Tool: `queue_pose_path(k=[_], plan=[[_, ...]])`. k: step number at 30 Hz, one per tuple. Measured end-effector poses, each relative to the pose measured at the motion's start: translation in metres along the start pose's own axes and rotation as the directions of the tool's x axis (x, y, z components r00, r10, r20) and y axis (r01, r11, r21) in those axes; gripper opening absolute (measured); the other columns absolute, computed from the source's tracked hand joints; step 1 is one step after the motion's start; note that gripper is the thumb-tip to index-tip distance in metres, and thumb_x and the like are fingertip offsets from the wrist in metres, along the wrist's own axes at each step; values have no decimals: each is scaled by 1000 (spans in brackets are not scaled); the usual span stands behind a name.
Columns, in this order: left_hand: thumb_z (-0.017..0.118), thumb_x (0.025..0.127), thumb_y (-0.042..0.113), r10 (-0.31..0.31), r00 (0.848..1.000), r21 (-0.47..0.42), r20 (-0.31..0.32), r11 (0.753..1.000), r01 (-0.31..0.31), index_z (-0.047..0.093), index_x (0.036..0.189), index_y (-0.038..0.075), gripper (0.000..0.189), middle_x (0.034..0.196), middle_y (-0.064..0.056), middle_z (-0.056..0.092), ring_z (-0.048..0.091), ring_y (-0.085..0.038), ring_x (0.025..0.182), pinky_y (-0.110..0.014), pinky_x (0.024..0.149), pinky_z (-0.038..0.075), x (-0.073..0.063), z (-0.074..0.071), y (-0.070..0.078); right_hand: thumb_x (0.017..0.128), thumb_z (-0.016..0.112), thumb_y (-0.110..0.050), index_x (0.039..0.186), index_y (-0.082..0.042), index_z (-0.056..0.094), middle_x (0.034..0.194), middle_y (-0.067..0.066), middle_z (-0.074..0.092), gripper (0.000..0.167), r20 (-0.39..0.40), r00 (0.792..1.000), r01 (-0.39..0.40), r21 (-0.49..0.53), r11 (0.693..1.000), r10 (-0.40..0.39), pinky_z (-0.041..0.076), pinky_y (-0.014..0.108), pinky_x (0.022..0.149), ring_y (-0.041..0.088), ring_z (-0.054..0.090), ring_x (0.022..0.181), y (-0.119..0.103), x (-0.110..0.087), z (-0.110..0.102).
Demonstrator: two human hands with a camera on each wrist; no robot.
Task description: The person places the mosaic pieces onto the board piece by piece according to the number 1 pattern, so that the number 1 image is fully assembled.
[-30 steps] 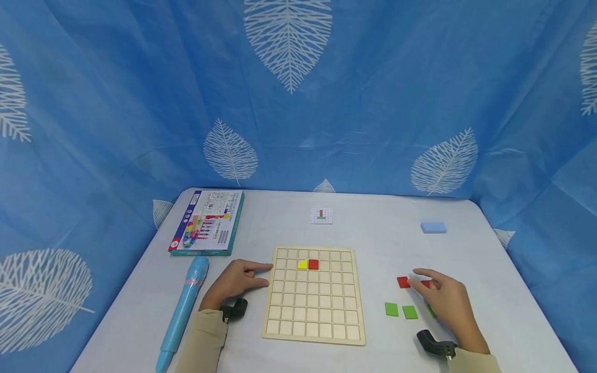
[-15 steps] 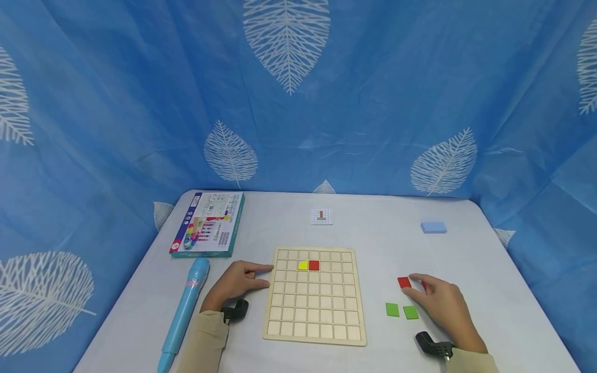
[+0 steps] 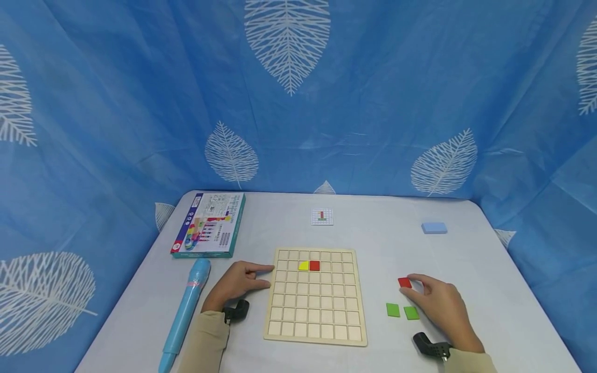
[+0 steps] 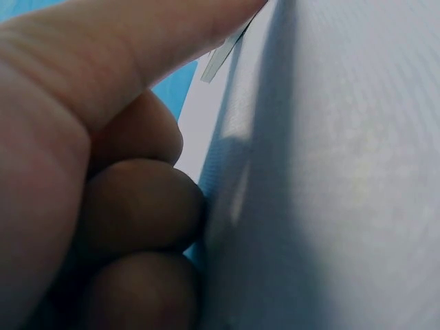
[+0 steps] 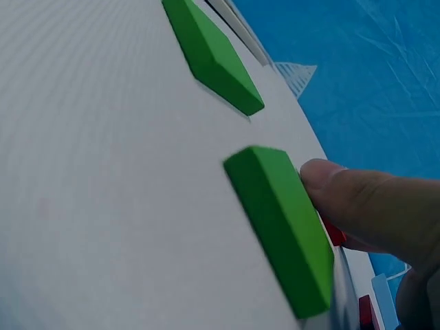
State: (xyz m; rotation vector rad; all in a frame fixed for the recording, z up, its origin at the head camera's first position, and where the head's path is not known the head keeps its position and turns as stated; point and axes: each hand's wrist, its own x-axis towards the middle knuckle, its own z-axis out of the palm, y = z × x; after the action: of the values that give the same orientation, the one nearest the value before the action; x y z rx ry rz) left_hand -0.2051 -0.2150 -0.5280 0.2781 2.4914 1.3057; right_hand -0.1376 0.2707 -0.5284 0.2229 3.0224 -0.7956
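Observation:
My left hand (image 3: 236, 282) rests by the left edge of the wooden grid board (image 3: 313, 343). Its straight index finger and thumb touch that edge, while the other fingers fold in, as the left wrist view shows. On the board lie a yellow piece (image 3: 304, 266) and a red square tile (image 3: 314, 266), side by side. My right hand (image 3: 440, 305) pinches a second red square tile (image 3: 404, 282) between thumb and index finger at the table. Two green square tiles (image 3: 393, 310) (image 3: 411, 313) lie just left of this hand. Another red tile (image 5: 366, 313) shows past the thumb in the right wrist view.
Beyond the board lies a small pattern card (image 3: 322, 216). A blue block (image 3: 434, 228) sits at the back right. On the left are a flat printed box (image 3: 207, 223) and a long light-blue stick (image 3: 185, 313). A blue leaf-print cloth (image 3: 364, 129) surrounds the table.
My right hand has moved slightly left, and its thumb and index finger have closed on the red tile. It now hides the other red tile in the head view. My left hand stays put.

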Motion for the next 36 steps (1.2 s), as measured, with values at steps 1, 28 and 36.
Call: queue_pose_path(k=[1, 28, 36], plan=[[86, 84, 25, 2, 1000, 1, -1, 1000, -2, 76, 124, 18, 42, 57, 5, 37, 32, -12, 54, -24, 51, 26, 0, 0, 0, 86, 81, -48, 124, -9, 73, 61, 0, 42, 55, -2, 1000, -2, -4, 1000, 2, 28, 32, 54, 19, 38, 57, 0, 0, 0], [85, 84, 29, 31, 999, 4, 5, 1000, -31, 75, 126, 17, 44, 56, 5, 36, 31, -12, 53, -24, 52, 28, 0, -2, -3, 85, 82, -44, 111, -6, 76, 53, -3, 36, 46, -214, 973, 92, 14, 996, -87, 26, 30, 50, 18, 34, 50, -30, -6, 7], [85, 84, 28, 24, 1000, 15, -8, 1000, -24, 75, 125, 18, 43, 56, 4, 36, 32, -13, 54, -25, 52, 28, -1, -1, -1, 83, 85, -42, 107, -9, 78, 51, -5, 35, 41, -187, 967, 177, 3, 984, -173, 24, 28, 48, 15, 32, 48, -51, -1, 20]])
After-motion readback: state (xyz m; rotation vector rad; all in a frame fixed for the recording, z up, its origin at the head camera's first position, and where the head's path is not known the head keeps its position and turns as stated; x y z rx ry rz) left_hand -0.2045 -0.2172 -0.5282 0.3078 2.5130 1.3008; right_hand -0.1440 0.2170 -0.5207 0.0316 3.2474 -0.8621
